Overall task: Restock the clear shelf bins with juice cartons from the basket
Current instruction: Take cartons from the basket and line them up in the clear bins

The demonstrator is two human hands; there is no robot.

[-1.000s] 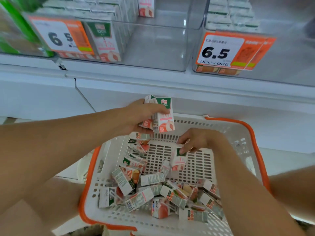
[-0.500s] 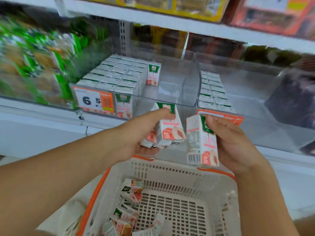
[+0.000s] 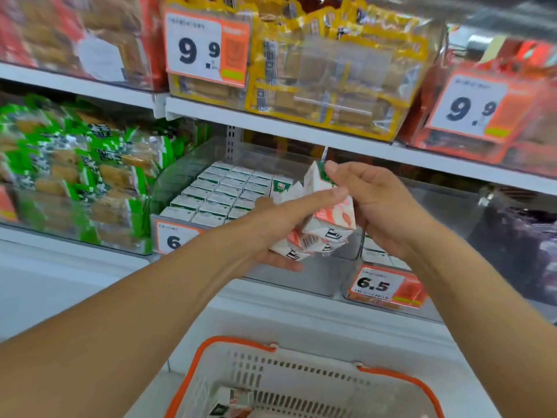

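My left hand grips a small cluster of white-and-pink juice cartons in front of the clear shelf bin. My right hand holds one more carton upright, pressed against that cluster. Inside the bin, rows of the same cartons fill the left half; its right half lies behind my hands. The white basket with an orange rim sits at the bottom of the view, with a carton showing inside.
A second clear bin with a 6.5 price tag stands to the right, holding a few cartons at its left. Green snack packs fill the bin to the left. The shelf above carries yellow and red biscuit packs with 9.9 tags.
Both hands rose from the basket to shelf height, each with cartons. My right hand has brought its carton against the left hand's cluster. The view tilted upward.
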